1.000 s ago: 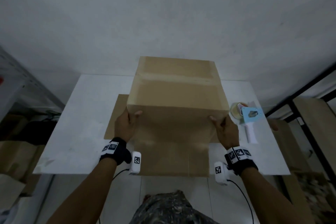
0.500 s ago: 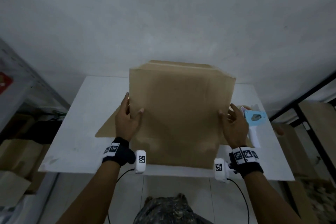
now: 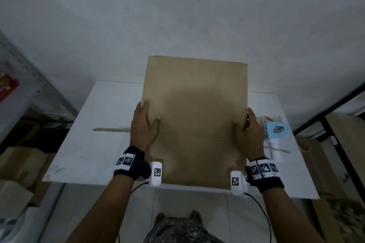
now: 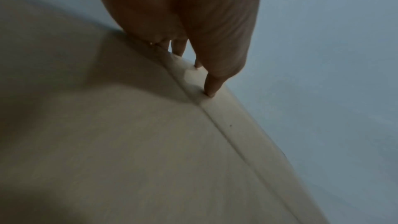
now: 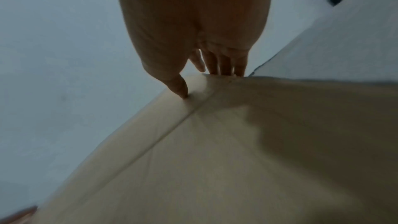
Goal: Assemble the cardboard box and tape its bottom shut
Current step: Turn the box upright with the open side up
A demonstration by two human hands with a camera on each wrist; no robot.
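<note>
The cardboard box [image 3: 195, 116] stands on the white counter [image 3: 102, 124] between the left hand [image 3: 143, 127] and the right hand [image 3: 249, 134] — each pinching a side edge, thumb in front — and probably it is light but bends easily, so the edges are the best hold.

No words, brand names or numbers can be read in any view; the only signs are black-and-white square code markers, whose patterns carry no legible characters; a row of them sits on the left wristband [image 3: 126, 161]; another row on the right wristband [image 3: 263, 168]; one marker on each white wrist camera [image 3: 157, 172]; the red patch on the shelf [image 3: 7, 87] at far left is too blurred to read; the cardboard box [image 3: 195, 104] shows no print.
</note>
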